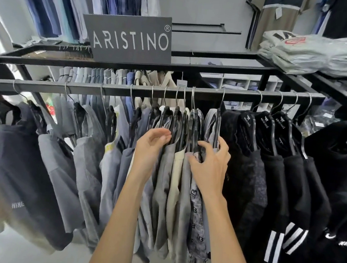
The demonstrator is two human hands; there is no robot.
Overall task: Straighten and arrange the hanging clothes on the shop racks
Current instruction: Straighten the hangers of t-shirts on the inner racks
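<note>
Nearest the camera, two bare forearms are seen reaching up into the middle of the rack. The left hand (152, 144) is curled loosely, fingers bent but not closed, its fingertips laid against the black hangers (174, 122) of the bunched grey and cream garments (174, 186). The right hand (210, 164) is spread, thumb and fingers apart, pressed against the right flank of the same bunch beside a patterned grey piece (197, 202); nothing is seen to be pinched in it.

The garments are judged to be light, soft and limp, so that little is gained by pulling the cloth itself; it would only stretch or slip off the shoulders. The stiff plastic hangers are the better hold, taken at the shoulder or just under the wire hook (192, 96), where each piece can be slid along the front rail (107, 90). Metal hooks on a smooth bar should glide easily, and crowded ones may snag on one another.

To the right end of the rail, heavier black sweatshirts (273, 165) are hung more evenly; toward the left end, grey shirts (88, 142) hang askew and widely spaced. Beyond, on the back rail, a brand sign (128, 38) is mounted, and folded packs (308, 54) lie at the rack's far right corner.
</note>
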